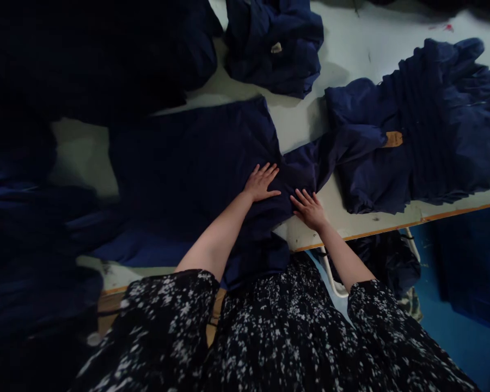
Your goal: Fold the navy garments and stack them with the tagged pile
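Note:
A navy long-sleeved garment (191,158) is spread over the table in front of me. One sleeve reaches right onto a folded pile, and another part hangs over the front edge toward my lap. My left hand (262,184) lies on the cloth near its right side, fingers spread. Close by to the right, my right hand (309,209) rests with fingers outstretched on the lower part of the garment near the sleeve. Neither hand grips the cloth.
Folded navy garments (433,130) lie in an overlapping row at the right, with a brown tag (393,139) showing. A navy bundle (275,49) sits at the back, and dark cloth (85,54) is heaped at the left. The white table (351,32) has an orange-brown front edge.

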Demonstrator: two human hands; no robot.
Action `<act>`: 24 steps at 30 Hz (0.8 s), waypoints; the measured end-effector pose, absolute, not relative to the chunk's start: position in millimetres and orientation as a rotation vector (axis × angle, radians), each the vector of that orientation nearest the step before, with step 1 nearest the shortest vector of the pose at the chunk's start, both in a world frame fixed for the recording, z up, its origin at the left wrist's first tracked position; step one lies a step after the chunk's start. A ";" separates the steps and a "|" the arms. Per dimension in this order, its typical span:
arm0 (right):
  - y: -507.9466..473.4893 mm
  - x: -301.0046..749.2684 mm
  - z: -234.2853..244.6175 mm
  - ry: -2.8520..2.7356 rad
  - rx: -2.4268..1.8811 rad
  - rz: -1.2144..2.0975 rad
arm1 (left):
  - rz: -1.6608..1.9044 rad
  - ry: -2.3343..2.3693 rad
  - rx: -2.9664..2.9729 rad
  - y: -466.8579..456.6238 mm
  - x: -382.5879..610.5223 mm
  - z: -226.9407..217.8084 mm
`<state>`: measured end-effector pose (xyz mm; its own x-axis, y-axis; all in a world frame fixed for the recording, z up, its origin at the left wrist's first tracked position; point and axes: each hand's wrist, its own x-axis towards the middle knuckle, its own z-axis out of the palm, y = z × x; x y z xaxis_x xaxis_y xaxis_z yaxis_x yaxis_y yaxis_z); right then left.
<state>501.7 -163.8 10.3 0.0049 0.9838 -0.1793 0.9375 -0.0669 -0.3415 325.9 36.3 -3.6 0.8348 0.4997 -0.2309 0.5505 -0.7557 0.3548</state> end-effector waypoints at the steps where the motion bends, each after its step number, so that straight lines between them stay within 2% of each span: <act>1: -163.5 506.4 10.3 -2.044 -2.145 0.574 | -0.182 0.771 2.600 37.7 325.5 -3.2; 7: -126.5 523.1 21.1 -1.898 -2.240 0.348 | -0.030 0.940 2.591 25.1 335.9 0.8; 11: -108.9 541.7 15.9 -1.903 -2.220 0.503 | -0.069 1.032 2.582 9.4 340.0 -3.3; 13: -105.5 561.8 15.2 -1.649 -2.199 0.509 | -0.097 1.037 2.599 6.7 339.4 -4.9; 18: -93.2 632.5 37.4 -0.748 -2.308 0.125 | -0.097 1.054 2.608 8.0 338.0 -7.1; 21: -76.1 664.5 56.1 -0.712 -2.336 0.104 | -0.088 1.058 2.636 8.2 337.5 -9.9; 24: -53.4 678.2 68.8 -0.752 -2.456 0.242 | -0.093 1.053 2.676 8.5 336.6 -13.6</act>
<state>678.2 -53.4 68.8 0.8268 0.5625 -0.0092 0.4627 -0.6892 -0.5576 336.6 8.5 -13.6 0.7345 0.6607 -0.1547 0.6776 -0.7020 0.2193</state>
